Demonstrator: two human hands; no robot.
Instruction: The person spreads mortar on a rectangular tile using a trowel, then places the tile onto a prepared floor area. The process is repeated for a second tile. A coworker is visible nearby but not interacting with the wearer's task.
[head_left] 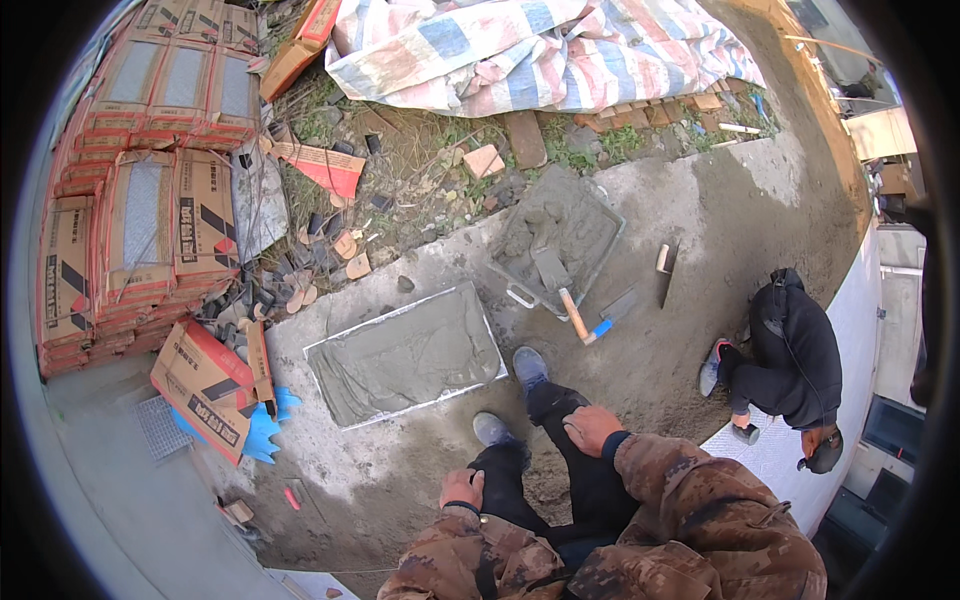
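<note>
My left hand (463, 488) lies on my left thigh, its fingers laid over the dark trousers. On my right leg near the knee rests my right hand (592, 428), fingers laid on the cloth. Neither holds a tool. Ahead of my shoes a rectangular tile (306, 352) lies on the ground, its white edges framing a layer of wet grey mortar (405, 355). Beyond it to the right stands a tub (614, 250) heaped with mortar. A wooden-handled trowel (553, 272) leans in the tub, its blade in the mortar. Beside it lies a blue-handled trowel (618, 304).
Another trowel (663, 262) lies farther right. A crouching co-worker (790, 350) holds a dark mallet (746, 434) over pale laid tiles (745, 455). Stacked tile cartons (150, 215), torn cardboard (205, 385) and rubble stand left. A striped tarp (540, 55) covers the far side.
</note>
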